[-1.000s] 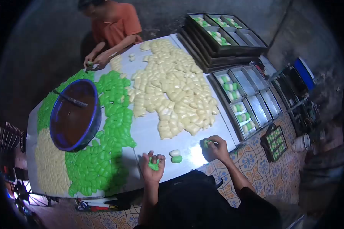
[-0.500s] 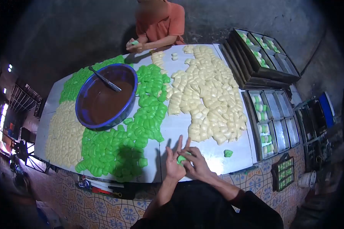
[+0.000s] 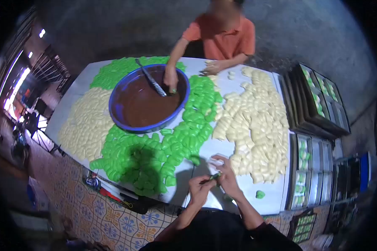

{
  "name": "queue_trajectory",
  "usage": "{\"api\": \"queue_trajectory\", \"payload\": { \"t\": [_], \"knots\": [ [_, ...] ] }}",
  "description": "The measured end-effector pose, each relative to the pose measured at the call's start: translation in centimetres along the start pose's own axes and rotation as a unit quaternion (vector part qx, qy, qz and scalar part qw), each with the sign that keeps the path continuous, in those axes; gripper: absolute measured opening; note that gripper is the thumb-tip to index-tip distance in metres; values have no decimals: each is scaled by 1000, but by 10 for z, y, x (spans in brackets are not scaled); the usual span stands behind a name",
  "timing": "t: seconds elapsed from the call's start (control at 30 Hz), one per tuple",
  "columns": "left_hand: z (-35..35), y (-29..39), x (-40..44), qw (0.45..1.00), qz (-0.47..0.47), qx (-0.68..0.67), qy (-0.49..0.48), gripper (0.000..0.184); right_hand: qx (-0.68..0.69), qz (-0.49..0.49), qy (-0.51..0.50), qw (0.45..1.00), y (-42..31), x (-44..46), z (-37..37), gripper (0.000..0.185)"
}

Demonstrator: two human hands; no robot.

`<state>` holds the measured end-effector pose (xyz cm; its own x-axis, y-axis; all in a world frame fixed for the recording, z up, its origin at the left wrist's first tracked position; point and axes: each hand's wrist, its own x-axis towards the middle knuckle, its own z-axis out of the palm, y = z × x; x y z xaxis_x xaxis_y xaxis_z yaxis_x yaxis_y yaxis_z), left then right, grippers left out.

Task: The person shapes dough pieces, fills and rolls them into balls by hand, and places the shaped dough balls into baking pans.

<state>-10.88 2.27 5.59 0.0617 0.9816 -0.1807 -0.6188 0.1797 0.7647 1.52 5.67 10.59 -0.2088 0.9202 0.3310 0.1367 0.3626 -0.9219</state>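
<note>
At the near edge of the white table, my left hand [image 3: 200, 190] is closed on a small piece of green dough [image 3: 215, 176]. My right hand [image 3: 226, 178] meets it from the right, its fingers at the same piece; whether they grip it is hard to tell. A green ball [image 3: 260, 194] lies to the right of my hands. Flattened green dough pieces [image 3: 178, 146] spread to the left, and cream dough pieces [image 3: 257, 129] cover the table beyond and to the right.
A blue basin [image 3: 185, 102] of brown filling holds a spoon [image 3: 151, 78]. Across the table, a person in an orange shirt [image 3: 228, 39] reaches into it. Stacked trays [image 3: 299, 104] and a divided tray [image 3: 294, 167] stand at the right. Another tray [image 3: 302, 228] sits low at the right.
The view has swung, shifting the table rightward. My hands came together around the green piece. The other person's hand has gone into the basin.
</note>
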Motion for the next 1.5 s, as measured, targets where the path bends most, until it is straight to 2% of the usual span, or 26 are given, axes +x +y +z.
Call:
{"api": "queue_trajectory", "payload": {
  "t": [0.07,0.1,0.17,0.2,0.27,0.3,0.33,0.37,0.4,0.43,0.5,0.57,0.73,0.8,0.83,0.93,0.97,1.0,1.03,1.17,1.23,1.27,1.3,1.33,1.37,1.5],
  "knots": [
    [-6,5,8,955,-107,-269,-70,16,14,-52,-54,997,15,-3,11,47],
    [-12,-3,11,927,-154,-338,-52,36,-58,-48,-70,995,26,2,9,62],
    [-13,8,23,799,-192,-524,-224,74,190,153,-57,968,10,10,12,86],
    [-7,25,31,843,-160,-437,-270,92,216,238,-120,939,23,12,-1,118],
    [1,56,64,880,-125,-322,-328,128,273,198,-106,936,55,3,3,125],
    [-6,68,95,859,-87,-358,-355,123,298,178,-99,932,65,4,2,129],
    [-31,93,133,923,-63,-179,-334,109,264,171,-95,945,54,13,1,133],
    [-49,114,173,969,13,-2,-247,88,269,171,-90,943,55,17,-1,128],
    [-29,160,195,980,60,189,-31,70,262,168,-70,948,54,20,-2,125],
    [-48,182,233,904,171,392,-8,65,254,163,-50,952,53,22,-3,123],
    [-80,195,296,753,154,631,104,67,236,183,-23,954,62,22,-2,119],
    [-124,184,326,706,98,702,18,69,253,195,0,947,73,17,-1,111],
    [-101,184,310,792,-123,597,-32,74,269,183,26,945,89,13,-2,89],
    [-112,165,289,733,109,671,-12,82,287,160,37,944,93,15,0,78],
    [-82,176,263,802,35,596,-11,88,303,146,43,941,93,17,4,76],
    [5,166,161,958,-26,276,-78,103,498,244,68,829,76,32,9,70],
    [-3,141,148,965,-132,174,-143,108,590,282,88,751,63,39,10,53],
    [6,117,131,962,-255,57,-82,111,623,274,98,726,71,31,14,42],
    [7,92,114,967,-213,50,-128,106,654,262,107,701,79,25,17,33],
    [29,55,62,982,-164,69,56,81,290,294,201,888,74,-3,10,21],
    [27,47,49,984,-162,69,34,62,29,122,159,979,35,-8,4,29],
    [26,45,43,982,-144,122,-14,59,-197,37,88,976,21,-11,-4,41],
    [25,43,37,975,-127,174,-63,57,-206,28,64,976,20,-17,-12,40],
    [15,28,41,950,2,293,-106,49,-215,18,42,976,19,-24,-19,39],
    [6,17,36,945,-16,304,-119,45,-223,8,20,975,20,-32,-22,38],
    [20,12,17,951,-17,277,-134,29,118,62,224,965,33,-49,-24,26]
  ]
}}
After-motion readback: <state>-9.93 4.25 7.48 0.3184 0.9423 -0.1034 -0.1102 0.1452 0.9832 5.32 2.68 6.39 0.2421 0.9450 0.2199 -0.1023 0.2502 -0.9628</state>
